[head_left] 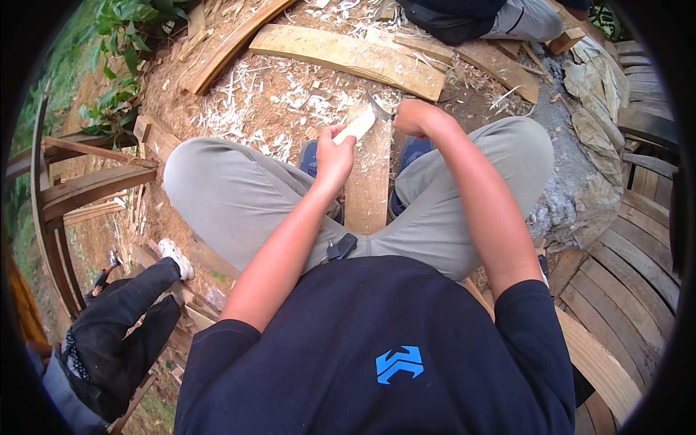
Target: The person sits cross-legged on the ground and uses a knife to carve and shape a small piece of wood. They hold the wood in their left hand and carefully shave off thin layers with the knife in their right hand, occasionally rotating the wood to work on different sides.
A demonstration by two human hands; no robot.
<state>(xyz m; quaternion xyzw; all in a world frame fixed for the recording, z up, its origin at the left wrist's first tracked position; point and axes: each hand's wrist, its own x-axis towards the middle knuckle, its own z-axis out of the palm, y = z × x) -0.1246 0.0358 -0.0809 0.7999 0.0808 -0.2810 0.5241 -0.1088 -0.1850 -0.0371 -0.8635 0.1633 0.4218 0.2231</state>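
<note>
My left hand (333,156) grips a small pale piece of wood (357,125), held upright above a wooden plank (368,181) that lies between my knees. My right hand (415,116) is closed around the handle of a knife, and its metal blade (378,106) rests against the top of the pale piece. Both hands are close together over the plank. My legs in grey trousers spread to either side, with blue shoes beside the plank.
Pale wood shavings (254,101) cover the dirt ahead. Curved planks (348,54) lie beyond them. Another person sits at the top (471,18), and one in dark clothes at lower left (123,319). Stacked curved boards (623,268) are at the right, a wooden frame (80,181) at the left.
</note>
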